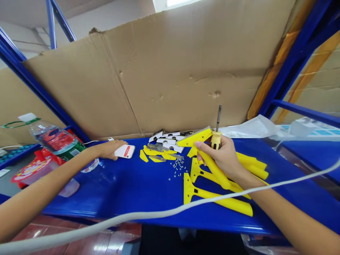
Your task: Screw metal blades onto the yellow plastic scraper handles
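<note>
My left hand (pixel 110 149) is closed on the left end of a white phone (pixel 125 151) with a red patch on its screen, low over the blue table. My right hand (pixel 225 156) grips a yellow scraper (pixel 194 138), its head pointing left, together with a screwdriver (pixel 216 140) whose shaft points up. Below that hand lie several more yellow scrapers (pixel 225 206). Left of them are small yellow cover plates (pixel 151 152), some with clear strips. Loose screws and nuts (pixel 178 165) are scattered beside these. Behind sit black-and-white blade pieces (pixel 170 139).
A large water bottle (pixel 57 138) and a plastic tub with a red rim (pixel 39 170) stand at the left. A white cable (pixel 159 214) crosses the near side. Cardboard (pixel 186 71) walls the back, between blue rack posts (pixel 289 60). A plastic bag (pixel 249 128) lies back right.
</note>
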Demonstrator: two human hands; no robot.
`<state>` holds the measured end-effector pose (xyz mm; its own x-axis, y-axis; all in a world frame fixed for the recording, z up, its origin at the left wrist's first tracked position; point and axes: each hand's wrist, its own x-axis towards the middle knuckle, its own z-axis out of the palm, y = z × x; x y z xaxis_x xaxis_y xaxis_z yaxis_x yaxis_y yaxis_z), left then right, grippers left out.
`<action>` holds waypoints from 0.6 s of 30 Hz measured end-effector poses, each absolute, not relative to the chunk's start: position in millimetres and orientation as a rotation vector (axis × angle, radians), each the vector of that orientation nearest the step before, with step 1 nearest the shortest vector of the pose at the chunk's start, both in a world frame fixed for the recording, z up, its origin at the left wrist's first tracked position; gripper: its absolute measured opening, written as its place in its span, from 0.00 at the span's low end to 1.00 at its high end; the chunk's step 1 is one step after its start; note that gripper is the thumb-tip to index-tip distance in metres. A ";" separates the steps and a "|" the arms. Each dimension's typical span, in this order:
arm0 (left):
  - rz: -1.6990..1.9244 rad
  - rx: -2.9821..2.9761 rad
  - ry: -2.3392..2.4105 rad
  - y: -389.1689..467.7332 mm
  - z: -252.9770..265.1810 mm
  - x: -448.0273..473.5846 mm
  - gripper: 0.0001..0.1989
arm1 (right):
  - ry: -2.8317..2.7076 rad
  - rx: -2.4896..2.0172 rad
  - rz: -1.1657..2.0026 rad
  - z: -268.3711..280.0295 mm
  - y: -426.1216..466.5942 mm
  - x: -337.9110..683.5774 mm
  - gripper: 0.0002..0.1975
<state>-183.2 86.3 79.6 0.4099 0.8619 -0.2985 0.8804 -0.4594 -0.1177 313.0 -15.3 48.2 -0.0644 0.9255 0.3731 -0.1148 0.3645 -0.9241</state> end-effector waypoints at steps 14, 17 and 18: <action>-0.458 2.913 1.390 70.2 51.8 -218.4 0.31 | -1.172 -0.996 1.267 41.3 -8.0 305.7 0.24; -0.456 2.921 1.432 69.6 50.9 -220.8 0.29 | -1.089 -0.983 1.309 40.0 -5.6 303.8 0.24; -0.448 2.920 1.452 69.8 52.0 -218.8 0.28 | -1.062 -0.972 1.330 40.0 -4.5 302.8 0.24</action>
<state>-218.8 69.8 52.0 0.5762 0.7986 -0.1740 0.7579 -0.6018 -0.2518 302.8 -4.5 40.0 -0.0401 0.9985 0.0372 -0.2574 0.0256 -0.9660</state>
